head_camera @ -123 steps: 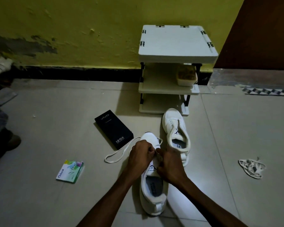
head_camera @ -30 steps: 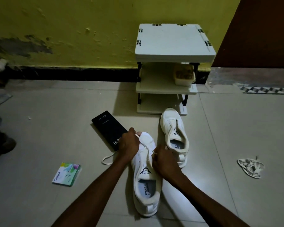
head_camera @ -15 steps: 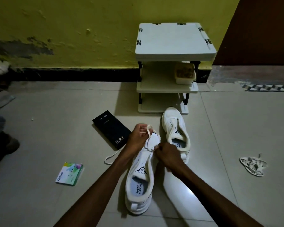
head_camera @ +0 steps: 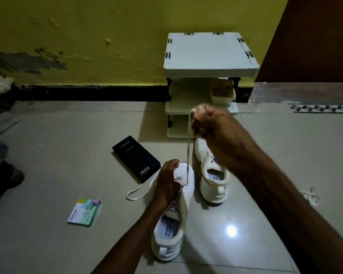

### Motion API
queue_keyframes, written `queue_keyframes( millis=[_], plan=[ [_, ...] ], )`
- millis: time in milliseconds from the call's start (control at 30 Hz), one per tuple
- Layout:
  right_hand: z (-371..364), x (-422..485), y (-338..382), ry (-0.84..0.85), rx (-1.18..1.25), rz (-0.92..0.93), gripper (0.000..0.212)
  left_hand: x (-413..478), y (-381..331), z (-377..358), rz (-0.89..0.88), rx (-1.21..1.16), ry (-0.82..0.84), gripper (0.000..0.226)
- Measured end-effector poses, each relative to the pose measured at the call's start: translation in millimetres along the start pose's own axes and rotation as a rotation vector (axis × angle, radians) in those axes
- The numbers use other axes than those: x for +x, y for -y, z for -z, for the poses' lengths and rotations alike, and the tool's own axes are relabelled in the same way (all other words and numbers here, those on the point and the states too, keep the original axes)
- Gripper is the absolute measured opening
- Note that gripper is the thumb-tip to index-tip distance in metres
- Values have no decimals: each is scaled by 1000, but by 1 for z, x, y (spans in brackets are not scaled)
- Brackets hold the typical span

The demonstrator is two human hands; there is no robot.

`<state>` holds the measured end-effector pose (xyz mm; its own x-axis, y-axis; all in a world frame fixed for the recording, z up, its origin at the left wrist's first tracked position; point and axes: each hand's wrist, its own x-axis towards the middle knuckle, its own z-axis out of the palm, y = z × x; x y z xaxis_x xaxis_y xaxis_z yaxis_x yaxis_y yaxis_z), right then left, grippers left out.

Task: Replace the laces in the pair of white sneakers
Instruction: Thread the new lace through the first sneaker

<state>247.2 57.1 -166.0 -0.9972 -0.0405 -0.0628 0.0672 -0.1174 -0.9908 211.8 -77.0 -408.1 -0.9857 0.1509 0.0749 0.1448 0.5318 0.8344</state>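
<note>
So the right hand [head_camera: 208,121] is up high, fingers clamped on the lace [head_camera: 188,153], which runs tight down to an eyelet on the near sneaker [head_camera: 172,230]. The left hand [head_camera: 167,182] is wrapped over that sneaker's front, pinning it mid-floor [head_camera: 67,155], with the other sneaker [head_camera: 212,182] just beside it. My worry: yank too far and the loose tail [head_camera: 139,191] slips out through the eyelets, or the ends come out uneven.

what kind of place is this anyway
Probably a room in someone's home: a tiled floor, a yellow painted wall with worn patches, and a small white shelf rack standing against it.
</note>
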Motion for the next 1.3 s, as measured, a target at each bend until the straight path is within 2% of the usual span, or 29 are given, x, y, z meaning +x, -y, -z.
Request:
queue_keyframes(
  millis=[100, 167, 233, 300, 367, 467, 533, 600, 733, 800, 967, 1100, 1233, 1300],
  plan=[
    [-9, -8, 35, 178, 314, 160, 26, -9, -4, 2, -82, 28, -79, 44],
    [-15, -11, 30, 196, 491, 80, 26, -11, -3, -2, -94, 54, -125, 35],
    [-13, -8, 6, 102, 436, -63, 23, -9, 1, -5, -52, 102, -108, 29],
    [-6, -2, -31, -55, 108, -172, 25, -7, 3, -6, -18, 142, -108, 28],
    [4, 4, -71, -171, -349, -185, 29, -8, -2, -5, 26, 46, -145, 23],
    [14, 5, -124, -113, -1002, -211, 32, -12, -11, -2, 120, -67, -127, 21],
    [13, 3, -151, -63, -1205, -268, 36, -12, -9, -3, 96, -43, -138, 32],
    [8, -2, -167, -34, -1271, -302, 46, -12, -9, -3, 78, -30, -139, 34],
    [4, -1, -173, -99, -1186, -327, 68, -12, -11, -2, 91, -79, -160, 35],
    [3, 3, -171, -137, -1096, -393, 72, -13, -13, -3, 131, -112, -181, 38],
    [6, 7, -163, -57, -943, -496, 32, -15, -11, -4, 115, -48, -171, 29],
    [6, 8, -160, -66, -796, -512, 23, -18, -13, -4, 114, -42, -182, 30],
    [12, 15, -126, -98, -435, -549, 18, -20, -9, -5, 31, 61, -174, 40],
    [12, 15, -104, -76, -401, -541, 19, -20, -8, -8, 66, 48, -187, 35]
  ],
)
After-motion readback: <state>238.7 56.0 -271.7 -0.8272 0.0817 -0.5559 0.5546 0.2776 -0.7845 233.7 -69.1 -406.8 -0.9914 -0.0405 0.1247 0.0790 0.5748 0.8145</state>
